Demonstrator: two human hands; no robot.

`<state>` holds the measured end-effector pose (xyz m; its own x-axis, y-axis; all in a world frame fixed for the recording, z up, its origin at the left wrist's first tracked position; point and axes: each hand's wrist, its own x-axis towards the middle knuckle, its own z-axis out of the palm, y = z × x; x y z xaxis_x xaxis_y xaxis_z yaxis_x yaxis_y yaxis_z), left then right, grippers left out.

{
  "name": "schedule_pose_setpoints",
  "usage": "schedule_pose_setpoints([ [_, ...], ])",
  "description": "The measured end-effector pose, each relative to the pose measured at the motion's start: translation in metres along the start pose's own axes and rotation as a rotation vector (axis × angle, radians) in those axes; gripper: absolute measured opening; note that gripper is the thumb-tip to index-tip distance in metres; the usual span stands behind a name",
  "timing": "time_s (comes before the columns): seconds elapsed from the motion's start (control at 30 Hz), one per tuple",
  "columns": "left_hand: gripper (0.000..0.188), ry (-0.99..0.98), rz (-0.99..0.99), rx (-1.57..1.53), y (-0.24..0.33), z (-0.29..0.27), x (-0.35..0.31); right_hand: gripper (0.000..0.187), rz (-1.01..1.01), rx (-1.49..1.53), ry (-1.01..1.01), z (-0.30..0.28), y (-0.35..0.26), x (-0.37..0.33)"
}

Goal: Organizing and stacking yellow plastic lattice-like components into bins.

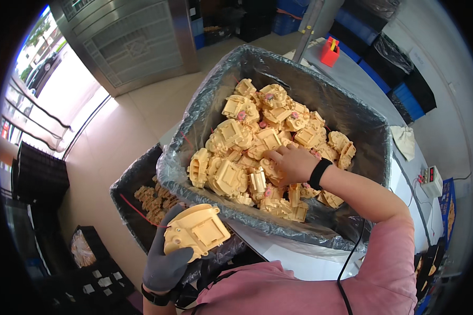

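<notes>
My left hand (165, 262), in a dark grey glove, holds a cream-yellow plastic housing (199, 231) with a rectangular recess and a red wire trailing from its left side. It is held just outside the near left edge of a large bin (165, 168) lined with clear plastic film. My right hand (295, 164), bare with a black wristband, reaches into this bin. Its fingers curl over another yellow housing (270, 170) in the pile; the fingertips are partly hidden. Many similar housings (228, 176) lie heaped there, some with small pink round parts and red wires.
A lower lined bin (122, 186) with brownish parts stands at the left. On the grey table are a red holder (329, 51), a white cloth (403, 142) and a small meter box (431, 182). Black crates (39, 170) stand near the open doorway; a metal door (129, 44) is behind.
</notes>
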<state>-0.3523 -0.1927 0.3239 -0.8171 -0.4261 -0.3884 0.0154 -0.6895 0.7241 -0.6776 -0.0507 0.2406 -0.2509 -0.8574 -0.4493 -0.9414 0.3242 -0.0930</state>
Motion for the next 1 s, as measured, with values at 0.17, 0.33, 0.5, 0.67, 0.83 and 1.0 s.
schedule_pose_setpoints([
  [0.17, 0.086, 0.063, 0.131, -0.128, -0.004, -0.016, -0.021, 0.087, 0.015, 0.405, -0.133, -0.011, 0.021, 0.008],
  [0.33, 0.081, 0.044, 0.126, -0.015, -0.006, -0.045, -0.025, 0.09, 0.115, 0.897, 0.062, -0.092, -0.023, -0.056],
  [0.5, 0.08, 0.09, 0.233, 0.17, -0.005, -0.063, -0.041, 0.097, -0.131, 1.455, 0.16, -0.111, -0.143, -0.091],
  [0.67, 0.079, 0.121, 0.39, 0.215, -0.005, -0.08, -0.058, 0.086, -0.131, 1.542, -0.068, -0.048, -0.251, -0.057],
  [0.83, 0.071, 0.17, 0.68, 0.981, -0.014, -0.139, -0.067, 0.092, -0.005, 2.009, -0.073, 0.003, -0.317, -0.018],
  [1.0, 0.07, 0.106, 0.49, 0.967, -0.005, -0.172, -0.087, 0.096, 0.079, 2.048, -0.085, 0.03, -0.356, -0.005],
])
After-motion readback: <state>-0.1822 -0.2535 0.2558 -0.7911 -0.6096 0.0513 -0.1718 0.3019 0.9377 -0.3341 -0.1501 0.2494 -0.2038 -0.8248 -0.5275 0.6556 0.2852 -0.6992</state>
